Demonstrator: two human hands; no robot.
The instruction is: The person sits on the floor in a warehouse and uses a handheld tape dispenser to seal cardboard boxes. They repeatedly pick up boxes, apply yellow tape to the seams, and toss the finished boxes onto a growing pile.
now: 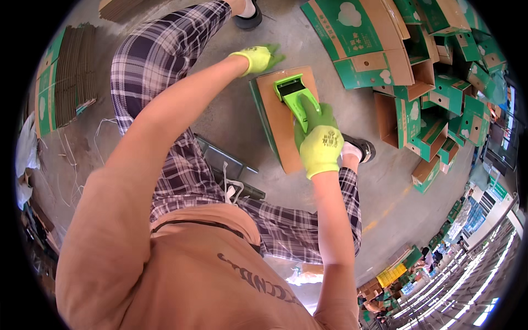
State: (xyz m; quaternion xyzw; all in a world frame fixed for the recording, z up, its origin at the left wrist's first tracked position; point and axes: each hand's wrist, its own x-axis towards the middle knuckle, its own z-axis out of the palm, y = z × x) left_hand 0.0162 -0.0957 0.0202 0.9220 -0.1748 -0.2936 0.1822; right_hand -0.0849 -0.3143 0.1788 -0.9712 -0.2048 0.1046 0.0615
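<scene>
A cardboard box [274, 119] with a brown upper face and a green side stands on the concrete floor between my legs. My right hand [319, 132], in a yellow-green glove, grips a bright green packing tape dispenser [293, 95] by its handle. The dispenser's wide head rests on or just above the far part of the box's brown face. Beyond the box's far left corner is my left hand [262, 59], gloved alike, fingers apart and slightly blurred, with nothing visible in it.
Flattened green-and-brown cartons [359, 41] lie at upper right, beside a heap of open boxes [429, 132]. A bundle of flat cardboard [74, 78] stands at left, near loose white straps [68, 152]. A metal-framed stool [227, 159] is under me. Another person [427, 260] is far off at lower right.
</scene>
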